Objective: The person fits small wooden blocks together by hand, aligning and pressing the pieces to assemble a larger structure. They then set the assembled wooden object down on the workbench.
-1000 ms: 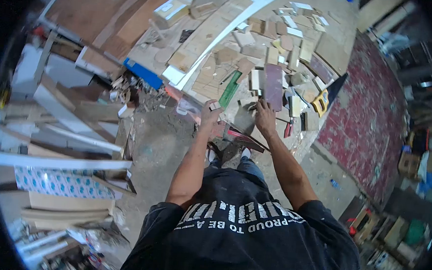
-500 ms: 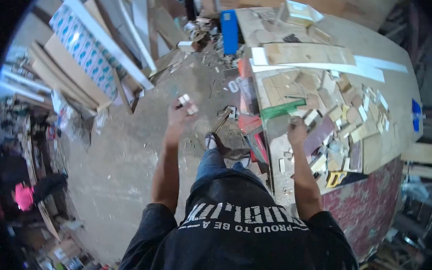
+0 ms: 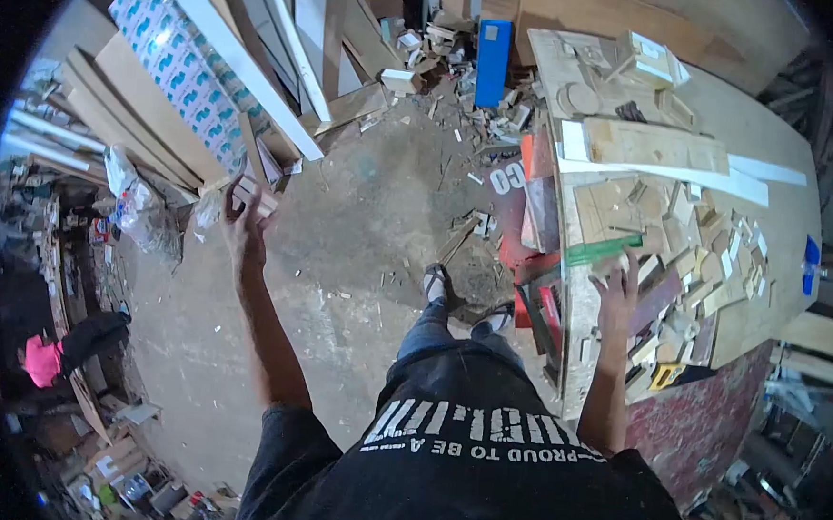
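My left hand (image 3: 243,226) is stretched out over the floor on the left, its fingers closed around small pale wood blocks (image 3: 265,203). Over the near left part of the worktable (image 3: 764,110), my right hand (image 3: 616,296) has its thumb and fingers apart. A pale patch shows by its fingertips, too small to make out. Just beyond that hand lies a green strip (image 3: 603,250). To its right is a heap of small wood offcuts (image 3: 712,269), with a yellow-handled tool (image 3: 665,374) at the near edge.
Long boards and a blue-patterned wrapped panel (image 3: 175,78) lean at the back left. A blue upright box (image 3: 492,64) stands among scraps behind the floor (image 3: 362,219). Flat boards (image 3: 657,146) lie across the table. A plastic bag (image 3: 147,220) sits at left.
My left hand has swung outward to the left with the blocks. My right hand's fingers have spread, and the view has shifted so the table appears further right.
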The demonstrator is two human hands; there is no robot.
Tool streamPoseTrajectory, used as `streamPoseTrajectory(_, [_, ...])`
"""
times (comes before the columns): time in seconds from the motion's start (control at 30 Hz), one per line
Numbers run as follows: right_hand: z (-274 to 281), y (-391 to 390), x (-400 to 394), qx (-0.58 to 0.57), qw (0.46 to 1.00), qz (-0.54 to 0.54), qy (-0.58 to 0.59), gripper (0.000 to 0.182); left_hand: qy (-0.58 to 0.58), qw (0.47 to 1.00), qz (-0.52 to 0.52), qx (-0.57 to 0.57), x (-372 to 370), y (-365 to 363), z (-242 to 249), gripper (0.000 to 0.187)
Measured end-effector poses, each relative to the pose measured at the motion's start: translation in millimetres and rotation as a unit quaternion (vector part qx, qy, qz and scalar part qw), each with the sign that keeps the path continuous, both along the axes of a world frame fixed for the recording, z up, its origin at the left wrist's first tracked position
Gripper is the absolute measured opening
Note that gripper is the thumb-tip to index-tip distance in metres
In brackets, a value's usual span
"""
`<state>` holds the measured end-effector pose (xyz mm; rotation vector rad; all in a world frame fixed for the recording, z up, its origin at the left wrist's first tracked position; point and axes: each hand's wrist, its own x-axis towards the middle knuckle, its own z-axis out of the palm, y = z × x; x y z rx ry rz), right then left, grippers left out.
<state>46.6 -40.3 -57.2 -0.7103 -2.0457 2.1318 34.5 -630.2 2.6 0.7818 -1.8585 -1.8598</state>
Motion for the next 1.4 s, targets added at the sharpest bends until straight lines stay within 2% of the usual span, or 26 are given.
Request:
streamPoseTrajectory(0.03, [7.1, -11.0, -4.3, -0.068, 0.997, 0.039, -0.005, 0.050, 0.028, 0.999, -0.018, -0.016, -7.7, -2.0, -0.5, 0.045])
streamPoseTrajectory(0.07, [16.5, -22.5, -10.9, -0.133, 0.989, 0.072, -0.005, 0.049, 0.068, 0.992, -0.091, 0.058, -15.6, -8.0, -11.9, 0.040])
streamPoseTrajectory(0.1, [33.4, -43.1, -11.2, -0.182, 0.978, 0.096, 0.022, 0.050, 0.065, 0.989, -0.115, 0.067, -29.0, 7.9, -5.3, 0.040])
streamPoseTrajectory(0.17, [61.1, -74.8, -18.4, -0.192, 0.972, 0.133, 0.016, 0.059, -0.006, 0.980, -0.177, 0.086, -56.6, 65.1, 20.6, 0.037])
streamPoseTrajectory(0.2, [52.1, -76.1, -17.4, -0.091, 0.981, 0.168, 0.036, 0.065, 0.000, 0.969, -0.234, 0.081, -67.0, 87.6, 20.9, 0.037])
streamPoseTrajectory(0.27, [68.7, -87.1, -16.3, -0.153, 0.968, 0.184, 0.073, 0.066, -0.034, 0.948, -0.312, 0.056, -80.0, 146.1, 29.6, 0.040])
streamPoseTrajectory(0.3, [75.7, -89.9, -14.9, -0.198, 0.957, 0.189, 0.100, 0.066, -0.016, 0.929, -0.361, 0.075, -82.2, 176.0, 33.9, 0.043])
streamPoseTrajectory(0.33, [85.7, -91.0, -10.0, -0.195, 0.959, 0.175, 0.105, 0.066, 0.000, 0.908, -0.408, 0.094, -82.4, 204.3, 36.9, 0.045])
streamPoseTrajectory(0.4, [104.3, -87.1, -2.5, -0.315, 0.927, 0.167, 0.112, 0.066, 0.023, 0.862, -0.493, 0.112, -84.0, 252.8, 31.9, 0.052])
streamPoseTrajectory(0.5, [112.4, -71.9, 8.6, -0.281, 0.936, 0.146, 0.155, 0.065, 0.058, 0.831, -0.531, 0.156, -76.6, 317.4, 46.7, 0.050])
streamPoseTrajectory(0.57, [111.6, -55.5, 17.4, -0.232, 0.950, 0.123, 0.167, 0.064, 0.102, 0.807, -0.572, 0.105, -68.5, 350.2, 54.3, 0.050])
streamPoseTrajectory(0.63, [119.5, -41.5, 24.2, -0.102, 0.974, 0.113, 0.166, 0.068, 0.102, 0.789, -0.594, 0.120, -59.5, 375.5, 64.7, 0.050])
streamPoseTrajectory(0.7, [126.5, -28.3, 34.6, -0.112, 0.976, 0.094, 0.161, 0.068, 0.078, 0.772, -0.623, 0.105, -53.6, 397.2, 70.1, 0.050])
streamPoseTrajectory(0.77, [128.4, -14.2, 45.0, -0.020, 0.984, 0.076, 0.162, 0.064, 0.055, 0.758, -0.644, 0.092, -49.0, 416.4, 75.5, 0.052])
streamPoseTrajectory(0.8, [122.8, -7.8, 46.1, -0.054, 0.973, 0.068, 0.215, 0.058, 0.085, 0.752, -0.650, 0.071, -45.9, 426.2, 76.9, 0.053])
streamPoseTrajectory(0.83, [119.6, -0.5, 50.3, -0.052, 0.973, 0.060, 0.218, 0.058, 0.116, 0.745, -0.655, 0.050, -43.0, 436.0, 78.4, 0.055])
streamPoseTrajectory(1.1, [99.9, 48.4, 84.7, -0.054, 0.967, -0.028, 0.247, 0.051, 0.089, 0.726, -0.677, 0.085, -20.3, 504.7, 71.8, 0.060])
streamPoseTrajectory(1.2, [92.7, 54.9, 94.2, -0.057, 0.965, -0.063, 0.249, 0.050, 0.100, 0.714, -0.691, 0.059, -18.3, 519.6, 70.6, 0.058])
streamPoseTrajectory(1.3, [92.2, 59.9, 91.6, -0.055, 0.953, -0.094, 0.283, 0.049, 0.072, 0.691, -0.716, 0.067, -23.5, 532.1, 77.9, 0.055])
streamPoseTrajectory(1.4, [88.2, 60.1, 85.5, -0.075, 0.959, -0.116, 0.248, 0.048, 0.105, 0.656, -0.744, 0.069, -40.4, 543.7, 69.1, 0.052])
